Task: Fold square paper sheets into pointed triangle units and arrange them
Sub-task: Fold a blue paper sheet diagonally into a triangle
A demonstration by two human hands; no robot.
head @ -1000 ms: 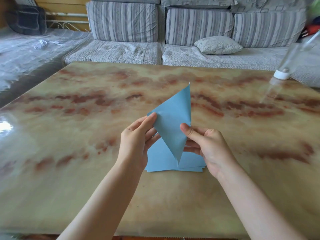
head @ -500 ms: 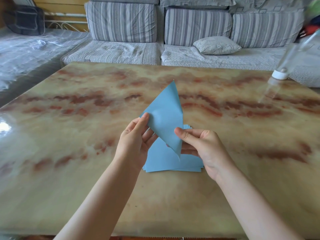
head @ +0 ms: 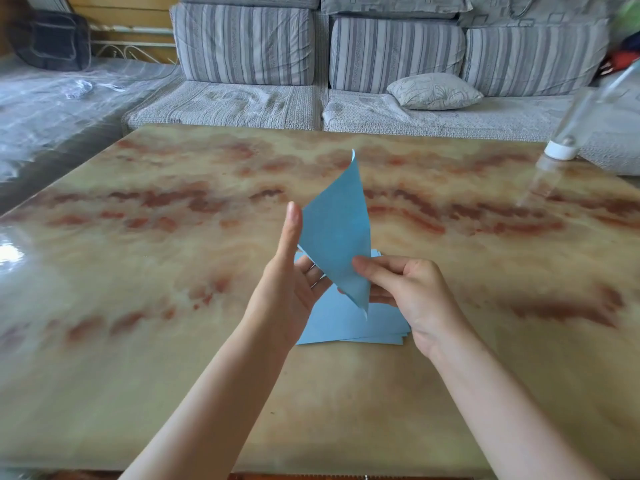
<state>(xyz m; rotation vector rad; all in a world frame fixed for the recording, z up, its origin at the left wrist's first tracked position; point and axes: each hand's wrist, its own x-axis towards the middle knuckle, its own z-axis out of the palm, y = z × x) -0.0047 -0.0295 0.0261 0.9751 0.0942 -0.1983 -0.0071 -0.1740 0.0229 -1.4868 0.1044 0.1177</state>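
A blue paper sheet (head: 337, 233), folded into a triangle, is held upright above the table, its tip pointing up. My right hand (head: 408, 296) pinches its lower right edge between thumb and fingers. My left hand (head: 287, 282) stands open beside the sheet's left edge, thumb straight up against that edge, fingers spread behind the paper. Under both hands a small stack of flat blue sheets (head: 346, 323) lies on the marble-patterned table (head: 138, 271), partly hidden by my hands.
A clear plastic bottle with a white cap (head: 562, 147) leans at the table's far right corner. A striped grey sofa (head: 311, 64) with a small pillow (head: 433, 91) runs behind the far edge. A dark bag (head: 52, 39) sits at the back left.
My left hand has let go of the sheet's left corner and opened, its thumb now straight up. The folded sheet has tilted slightly while my right hand keeps its pinch.
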